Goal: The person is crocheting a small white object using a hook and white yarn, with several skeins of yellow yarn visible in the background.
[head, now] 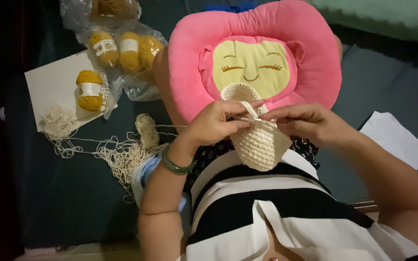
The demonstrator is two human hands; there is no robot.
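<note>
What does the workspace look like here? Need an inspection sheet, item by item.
Surface: dark floor; pink face cushion on the lap.
Job's things: cream crochet piece held over the cushion; cream yarn strand runs left to a loose yarn tangle.
Clutter: mustard yarn skeins in clear bags, one skein on a white sheet; white paper at right.
Grippers: left hand and right hand both pinch the crochet piece's top edge; green bangle on left wrist.
Cables: nothing seen.
Surroundings: dim; green fabric top right.

crochet hook mostly hidden by hands, top yarn bag cropped
</note>
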